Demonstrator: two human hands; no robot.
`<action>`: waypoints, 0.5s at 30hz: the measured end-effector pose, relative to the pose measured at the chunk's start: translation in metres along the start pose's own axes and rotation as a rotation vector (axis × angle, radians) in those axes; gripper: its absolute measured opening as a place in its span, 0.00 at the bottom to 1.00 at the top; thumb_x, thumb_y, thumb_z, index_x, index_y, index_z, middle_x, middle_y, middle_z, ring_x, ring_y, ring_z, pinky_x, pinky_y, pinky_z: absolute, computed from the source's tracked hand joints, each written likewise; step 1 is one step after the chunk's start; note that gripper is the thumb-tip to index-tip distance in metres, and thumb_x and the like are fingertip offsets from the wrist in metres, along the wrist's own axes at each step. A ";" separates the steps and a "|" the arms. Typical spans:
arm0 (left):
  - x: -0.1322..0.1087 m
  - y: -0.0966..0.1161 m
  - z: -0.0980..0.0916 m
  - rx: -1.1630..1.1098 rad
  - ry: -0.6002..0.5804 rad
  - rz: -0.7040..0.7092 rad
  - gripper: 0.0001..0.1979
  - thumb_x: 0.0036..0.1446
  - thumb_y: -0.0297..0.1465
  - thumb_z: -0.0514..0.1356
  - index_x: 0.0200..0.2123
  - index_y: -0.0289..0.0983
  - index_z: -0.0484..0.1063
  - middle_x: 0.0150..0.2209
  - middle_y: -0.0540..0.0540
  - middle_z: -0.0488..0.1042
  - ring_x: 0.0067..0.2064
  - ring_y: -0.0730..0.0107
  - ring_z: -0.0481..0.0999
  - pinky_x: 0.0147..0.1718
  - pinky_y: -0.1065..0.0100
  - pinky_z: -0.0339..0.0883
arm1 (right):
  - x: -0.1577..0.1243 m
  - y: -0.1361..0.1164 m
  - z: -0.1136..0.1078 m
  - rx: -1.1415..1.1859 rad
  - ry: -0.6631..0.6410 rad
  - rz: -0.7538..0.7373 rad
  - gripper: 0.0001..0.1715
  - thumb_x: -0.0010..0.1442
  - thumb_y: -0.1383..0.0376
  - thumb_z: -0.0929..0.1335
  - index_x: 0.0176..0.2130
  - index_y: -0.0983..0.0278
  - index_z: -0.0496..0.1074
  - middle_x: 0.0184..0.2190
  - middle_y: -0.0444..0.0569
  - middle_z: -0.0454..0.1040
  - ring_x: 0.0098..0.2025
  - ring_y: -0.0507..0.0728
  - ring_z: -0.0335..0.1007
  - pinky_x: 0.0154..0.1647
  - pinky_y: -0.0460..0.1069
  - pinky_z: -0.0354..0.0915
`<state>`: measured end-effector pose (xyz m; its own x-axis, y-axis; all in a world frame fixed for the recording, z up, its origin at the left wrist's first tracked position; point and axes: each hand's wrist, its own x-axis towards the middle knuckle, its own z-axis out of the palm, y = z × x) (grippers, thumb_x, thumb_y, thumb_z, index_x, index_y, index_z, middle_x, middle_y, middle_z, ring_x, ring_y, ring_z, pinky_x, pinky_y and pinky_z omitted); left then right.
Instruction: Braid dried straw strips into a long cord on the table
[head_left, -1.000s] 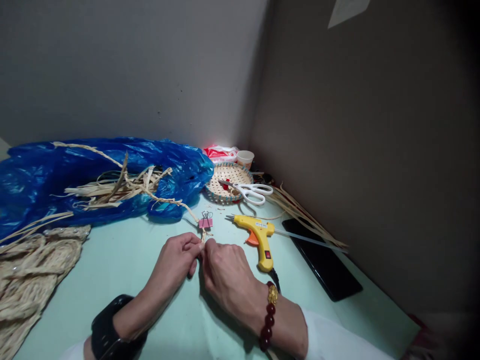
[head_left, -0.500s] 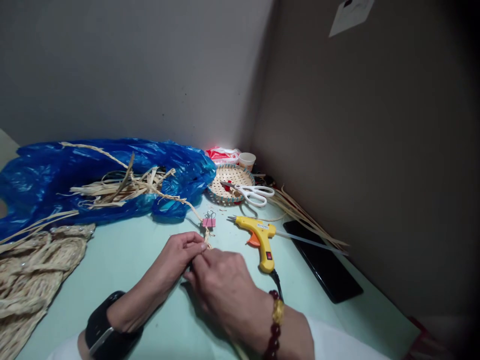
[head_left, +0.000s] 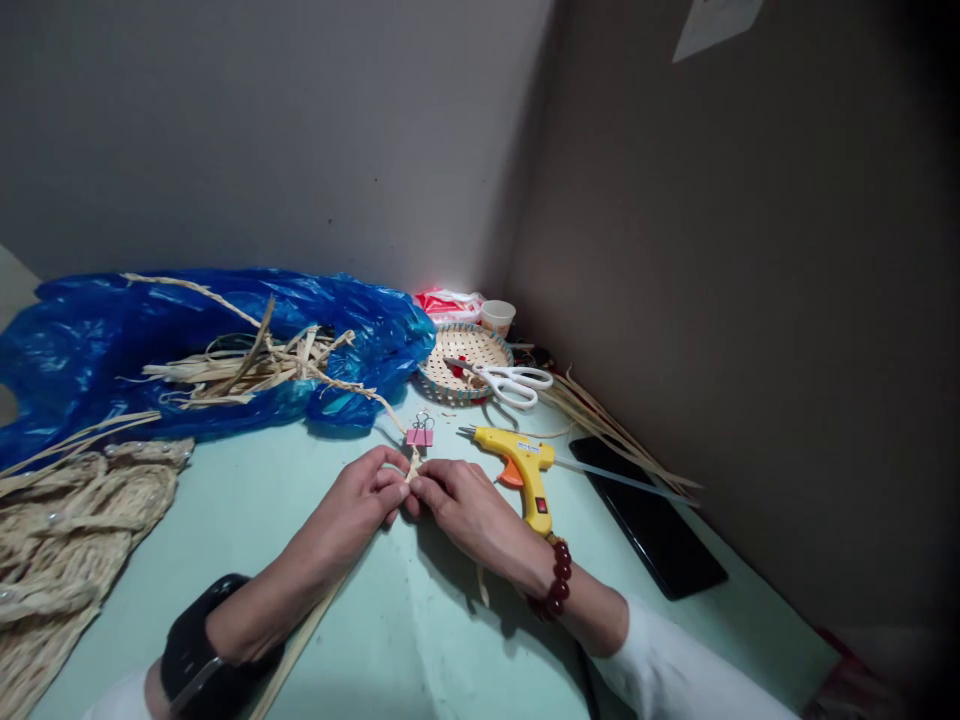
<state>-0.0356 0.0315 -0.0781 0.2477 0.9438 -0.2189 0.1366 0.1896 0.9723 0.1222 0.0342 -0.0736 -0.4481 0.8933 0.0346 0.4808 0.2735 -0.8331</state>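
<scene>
My left hand [head_left: 360,500] and my right hand [head_left: 461,505] meet at the middle of the pale green table [head_left: 225,520]. Both pinch thin straw strands [head_left: 412,472] just below a pink binder clip [head_left: 420,436] that clamps the same strands. One long strand [head_left: 300,640] trails back under my left forearm toward me. A shorter end shows under my right wrist. A black watch is on my left wrist, and a dark red bead bracelet on my right.
A yellow glue gun [head_left: 525,470] lies just right of my hands, its cord running toward me. White scissors [head_left: 510,383] rest on a small woven tray [head_left: 461,362]. A black phone [head_left: 649,520], loose straw [head_left: 615,430], a blue plastic bag [head_left: 187,350] and woven straw pieces [head_left: 67,540] surround them.
My right hand has drawn back from over the left fingers to a pinch beside them. A long strand now shows under my left forearm. The view shifted slightly.
</scene>
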 end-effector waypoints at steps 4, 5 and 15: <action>-0.003 0.000 -0.002 0.133 0.002 0.035 0.10 0.54 0.32 0.55 0.40 0.41 0.58 0.23 0.55 0.72 0.26 0.69 0.66 0.27 0.69 0.56 | 0.003 0.002 -0.002 0.061 0.003 0.016 0.18 0.62 0.67 0.61 0.24 0.66 0.71 0.18 0.40 0.66 0.23 0.47 0.57 0.27 0.43 0.51; -0.005 0.001 -0.002 0.231 0.014 0.056 0.08 0.55 0.31 0.54 0.39 0.41 0.58 0.23 0.54 0.73 0.27 0.68 0.67 0.29 0.68 0.57 | 0.003 0.004 -0.001 0.097 0.011 0.038 0.17 0.62 0.67 0.62 0.24 0.67 0.72 0.18 0.40 0.65 0.22 0.47 0.57 0.26 0.43 0.50; -0.017 0.024 0.009 1.226 0.169 0.100 0.15 0.61 0.27 0.45 0.37 0.39 0.71 0.33 0.42 0.76 0.37 0.57 0.75 0.33 0.64 0.57 | 0.000 0.008 0.010 0.138 0.140 0.092 0.18 0.58 0.65 0.62 0.20 0.68 0.70 0.15 0.40 0.61 0.20 0.48 0.49 0.20 0.44 0.45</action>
<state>-0.0283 0.0176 -0.0521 0.1948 0.9798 -0.0463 0.9528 -0.1778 0.2460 0.1181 0.0326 -0.0859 -0.2930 0.9558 0.0233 0.4025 0.1454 -0.9038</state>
